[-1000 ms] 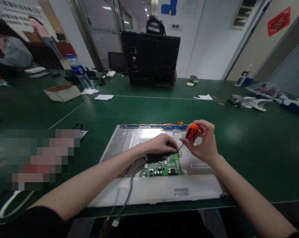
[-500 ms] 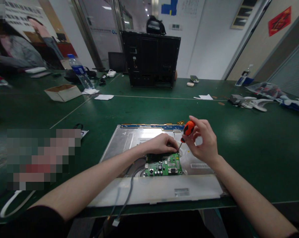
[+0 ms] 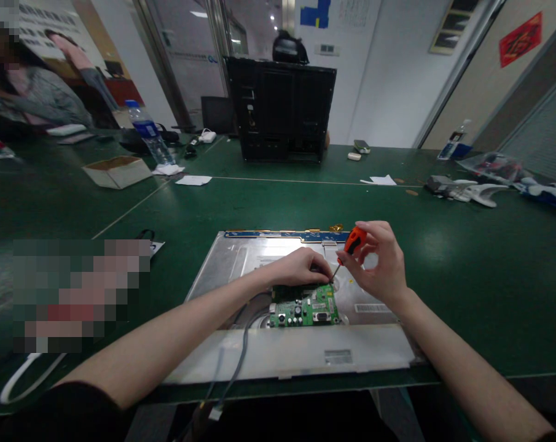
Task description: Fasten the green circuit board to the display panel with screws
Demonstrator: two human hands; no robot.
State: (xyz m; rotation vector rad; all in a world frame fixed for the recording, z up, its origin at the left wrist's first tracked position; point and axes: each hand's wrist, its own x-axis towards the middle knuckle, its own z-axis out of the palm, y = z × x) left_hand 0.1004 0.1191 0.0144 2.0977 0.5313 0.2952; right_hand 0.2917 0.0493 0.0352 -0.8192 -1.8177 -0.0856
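The screwdriver (image 3: 349, 247), pinched in the right hand (image 3: 379, 267), could slip onto the green circuit board (image 3: 305, 307) that the left hand's (image 3: 300, 267) fingers press down.

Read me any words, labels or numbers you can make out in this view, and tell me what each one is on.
No text here can be read.
Barcode sticker on the metal panel: too small.
Grey label on the panel's near edge: blurred.
Red hanging on the wall: a dark sign, unreadable.
Water bottle label: blurred.
Wall poster lines: too small.
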